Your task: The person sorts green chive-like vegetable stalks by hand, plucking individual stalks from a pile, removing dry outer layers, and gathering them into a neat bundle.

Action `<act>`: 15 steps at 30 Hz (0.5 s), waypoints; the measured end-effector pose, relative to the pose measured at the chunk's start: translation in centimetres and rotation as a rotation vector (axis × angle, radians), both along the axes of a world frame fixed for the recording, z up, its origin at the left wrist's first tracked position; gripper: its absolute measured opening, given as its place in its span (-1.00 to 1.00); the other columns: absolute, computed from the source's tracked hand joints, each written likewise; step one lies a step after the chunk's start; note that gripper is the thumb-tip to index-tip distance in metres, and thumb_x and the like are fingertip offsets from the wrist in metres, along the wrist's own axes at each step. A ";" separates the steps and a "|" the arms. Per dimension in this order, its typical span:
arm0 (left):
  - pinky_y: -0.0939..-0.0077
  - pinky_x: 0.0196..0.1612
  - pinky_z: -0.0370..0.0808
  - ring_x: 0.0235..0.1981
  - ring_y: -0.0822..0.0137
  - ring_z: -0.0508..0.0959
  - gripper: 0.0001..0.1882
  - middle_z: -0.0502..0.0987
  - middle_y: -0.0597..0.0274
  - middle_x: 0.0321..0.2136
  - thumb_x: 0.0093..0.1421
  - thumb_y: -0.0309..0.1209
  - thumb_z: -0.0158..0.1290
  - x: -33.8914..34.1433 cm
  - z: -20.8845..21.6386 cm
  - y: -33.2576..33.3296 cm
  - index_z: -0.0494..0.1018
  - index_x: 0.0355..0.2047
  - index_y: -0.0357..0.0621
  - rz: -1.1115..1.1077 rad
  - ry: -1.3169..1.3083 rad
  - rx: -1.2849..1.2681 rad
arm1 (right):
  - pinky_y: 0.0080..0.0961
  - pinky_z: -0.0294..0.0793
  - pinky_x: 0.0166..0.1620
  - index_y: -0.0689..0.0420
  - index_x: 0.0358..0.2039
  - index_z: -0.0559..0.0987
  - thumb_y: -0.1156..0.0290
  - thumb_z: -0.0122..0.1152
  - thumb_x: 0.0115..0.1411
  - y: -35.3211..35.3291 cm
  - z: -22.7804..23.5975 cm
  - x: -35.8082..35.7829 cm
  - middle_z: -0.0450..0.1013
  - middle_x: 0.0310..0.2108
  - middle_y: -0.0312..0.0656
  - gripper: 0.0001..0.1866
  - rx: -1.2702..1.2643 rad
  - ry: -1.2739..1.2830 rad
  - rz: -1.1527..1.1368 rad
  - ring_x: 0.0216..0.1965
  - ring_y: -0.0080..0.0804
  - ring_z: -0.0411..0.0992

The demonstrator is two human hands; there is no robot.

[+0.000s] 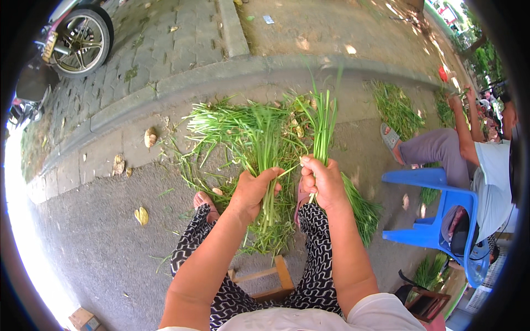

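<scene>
My left hand [255, 193] is closed round a bunch of chives [267, 148], its leafy end blurred and its pale stems hanging below my fist. Beside it, my right hand [326, 182] grips a smaller upright bunch of chives [323, 129]. A single stalk [288, 171] stretches between the two hands, touching the right fingertips. Loose chives lie in a wide heap [215, 126] on the ground beyond and under my hands. Another pile of chives [361, 212] rests just right of my right forearm, partly hidden by it.
My feet flank the heap, with a low wooden stool [282, 271] between my legs. On the right, a person [441, 146] sits by a blue plastic chair [425, 177], near more greens [396, 110]. A kerb [182, 83] runs behind; a motorbike wheel [83, 43] stands far left.
</scene>
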State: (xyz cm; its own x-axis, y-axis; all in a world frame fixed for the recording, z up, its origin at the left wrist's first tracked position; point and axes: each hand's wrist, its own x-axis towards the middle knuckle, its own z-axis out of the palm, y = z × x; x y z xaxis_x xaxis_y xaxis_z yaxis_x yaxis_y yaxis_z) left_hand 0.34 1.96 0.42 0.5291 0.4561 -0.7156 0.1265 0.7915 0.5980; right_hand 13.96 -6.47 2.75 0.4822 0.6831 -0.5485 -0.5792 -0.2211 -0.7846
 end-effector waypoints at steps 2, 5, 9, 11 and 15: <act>0.61 -0.62 0.36 -0.69 0.46 0.42 -0.79 0.44 0.25 -0.68 0.04 -0.39 0.10 0.2 0.2 0.0 0.44 -0.41 -0.33 0.013 -0.008 0.027 | -0.69 0.04 -0.76 0.16 -0.55 0.41 0.38 0.13 0.06 0.1 -0.1 0.0 0.25 -0.71 -0.38 -0.85 0.002 -0.026 -0.014 -0.80 -0.71 0.11; 0.62 -0.60 0.39 -0.66 0.46 0.44 -0.79 0.45 0.25 -0.63 0.03 -0.42 0.11 0.2 0.3 -0.4 0.43 -0.40 -0.35 0.005 -0.025 0.078 | -0.68 0.04 -0.76 0.15 -0.57 0.39 0.38 0.12 0.07 0.5 -0.5 -0.3 0.24 -0.73 -0.38 -0.84 0.011 -0.051 -0.044 -0.81 -0.71 0.10; 0.60 -0.59 0.40 -0.64 0.44 0.45 -0.78 0.45 0.21 -0.60 0.04 -0.43 0.10 0.3 0.5 -0.5 0.43 -0.36 -0.37 -0.003 -0.049 0.060 | -0.68 0.04 -0.76 0.13 -0.60 0.38 0.39 0.10 0.08 0.7 -0.2 -0.6 0.23 -0.74 -0.39 -0.83 0.014 -0.068 -0.111 -0.81 -0.70 0.10; 0.59 -0.58 0.42 -0.63 0.43 0.46 -0.78 0.46 0.19 -0.59 0.04 -0.44 0.09 0.4 0.8 -0.4 0.43 -0.35 -0.37 0.017 -0.046 0.049 | -0.69 0.04 -0.76 0.12 -0.60 0.38 0.38 0.09 0.08 0.8 -0.4 -0.5 0.23 -0.74 -0.39 -0.83 0.060 -0.071 -0.162 -0.81 -0.70 0.09; 0.54 -0.56 0.46 -0.59 0.37 0.50 -0.79 0.49 0.13 -0.54 0.06 -0.47 0.07 0.4 0.2 0.1 0.42 -0.33 -0.38 0.124 -0.094 -0.051 | -0.69 0.04 -0.76 0.10 -0.62 0.35 0.38 0.07 0.09 1.0 -0.6 -0.6 0.23 -0.73 -0.39 -0.81 0.117 -0.117 -0.238 -0.81 -0.71 0.09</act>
State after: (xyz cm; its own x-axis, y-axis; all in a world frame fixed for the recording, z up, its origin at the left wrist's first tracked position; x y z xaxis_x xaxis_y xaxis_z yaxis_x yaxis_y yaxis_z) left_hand 0.70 2.10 0.64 0.5363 0.4866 -0.6897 -0.0286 0.8271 0.5613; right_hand 13.34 -5.46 2.15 0.6923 0.5981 -0.4038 -0.5078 0.0061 -0.8615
